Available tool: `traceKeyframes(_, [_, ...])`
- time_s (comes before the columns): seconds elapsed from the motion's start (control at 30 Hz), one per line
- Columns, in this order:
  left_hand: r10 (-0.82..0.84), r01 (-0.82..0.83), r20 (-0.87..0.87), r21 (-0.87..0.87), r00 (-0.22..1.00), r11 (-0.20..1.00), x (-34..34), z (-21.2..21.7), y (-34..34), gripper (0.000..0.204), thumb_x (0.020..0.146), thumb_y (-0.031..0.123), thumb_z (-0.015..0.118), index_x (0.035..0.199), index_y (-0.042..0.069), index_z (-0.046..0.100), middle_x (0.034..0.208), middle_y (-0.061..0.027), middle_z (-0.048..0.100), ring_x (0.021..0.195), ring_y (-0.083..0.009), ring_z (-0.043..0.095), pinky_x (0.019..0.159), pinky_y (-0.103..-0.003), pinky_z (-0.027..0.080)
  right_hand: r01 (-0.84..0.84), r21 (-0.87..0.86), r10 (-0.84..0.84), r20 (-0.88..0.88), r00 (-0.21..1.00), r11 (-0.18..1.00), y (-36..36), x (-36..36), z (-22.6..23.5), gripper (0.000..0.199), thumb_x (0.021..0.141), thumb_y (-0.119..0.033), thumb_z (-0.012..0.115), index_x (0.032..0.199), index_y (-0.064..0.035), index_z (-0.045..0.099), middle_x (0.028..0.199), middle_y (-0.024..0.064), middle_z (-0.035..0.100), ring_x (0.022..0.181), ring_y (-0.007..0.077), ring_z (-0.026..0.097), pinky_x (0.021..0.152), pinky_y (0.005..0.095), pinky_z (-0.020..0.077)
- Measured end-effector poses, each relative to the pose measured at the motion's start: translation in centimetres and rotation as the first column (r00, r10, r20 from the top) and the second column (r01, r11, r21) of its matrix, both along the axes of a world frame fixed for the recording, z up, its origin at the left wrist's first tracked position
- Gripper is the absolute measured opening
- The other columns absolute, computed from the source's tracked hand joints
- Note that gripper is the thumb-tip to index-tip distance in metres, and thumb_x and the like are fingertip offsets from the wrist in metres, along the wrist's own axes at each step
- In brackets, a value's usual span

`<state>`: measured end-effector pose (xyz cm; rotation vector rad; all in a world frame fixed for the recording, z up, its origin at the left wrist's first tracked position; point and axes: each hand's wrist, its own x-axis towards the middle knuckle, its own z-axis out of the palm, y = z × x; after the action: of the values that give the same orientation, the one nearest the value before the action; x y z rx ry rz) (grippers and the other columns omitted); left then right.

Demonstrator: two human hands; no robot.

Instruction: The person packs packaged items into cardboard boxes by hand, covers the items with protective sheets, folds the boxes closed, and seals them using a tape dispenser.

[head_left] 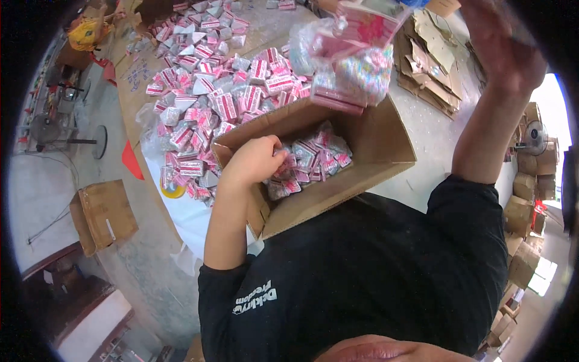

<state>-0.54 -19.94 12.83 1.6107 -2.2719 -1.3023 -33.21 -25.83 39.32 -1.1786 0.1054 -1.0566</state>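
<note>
An open cardboard box [338, 205] stands tilted in front of my body. Inside lie several small pink-and-silver wrapped packets [313, 154]. My left hand [253, 158] reaches over the box's left wall with its fingers curled in beside the packets; what they hold, if anything, is hidden. Raised at the upper right, away from the box, my right hand [506, 57] is smeared by motion and its fingers do not show clearly. Over the box's far edge is a clear plastic bundle [362, 66] with pink printed parts and glittery, multicoloured contents.
A big heap of similar packets [223, 105] covers the table beyond and left of the box. A yellow tape roll [173, 188] lies near the table's left edge. Flattened cardboard [425, 66] is stacked at the far right. Another carton [105, 214] stands at the left.
</note>
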Motion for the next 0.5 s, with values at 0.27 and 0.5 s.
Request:
traceKeyframes(0.27, [0.01,-0.018,-0.039,-0.195,0.999,0.981,-0.3,1.2,0.4,0.027,0.086,0.021,0.063,0.102,-0.001,0.064,0.093,-0.0229,0.067,0.09,-0.039,0.064,0.081,-0.044,0.05,0.347,0.472,-0.249,-0.259,0.933,0.81,4.4,-2.8,-15.7,0.05,0.092,-0.036,0.058,0.126,0.0008,0.053,0.113,0.0159,0.064,0.096,0.0237,0.064,0.072,0.0361,0.0557])
traceKeyframes(0.5, [0.302,-0.533,-0.584,-0.272,0.753,0.801,3.2,4.5,-2.3,0.021,0.093,0.018,0.061,0.101,0.0,0.067,0.088,-0.0078,0.07,0.078,-0.0145,0.066,0.074,-0.028,0.05,0.001,-0.683,-0.674,-0.72,-0.165,0.73,6.2,-0.7,-24.3,0.036,0.084,-0.028,0.067,0.103,0.0008,0.058,0.094,0.0194,0.064,0.093,0.035,0.063,0.086,0.0412,0.0487])
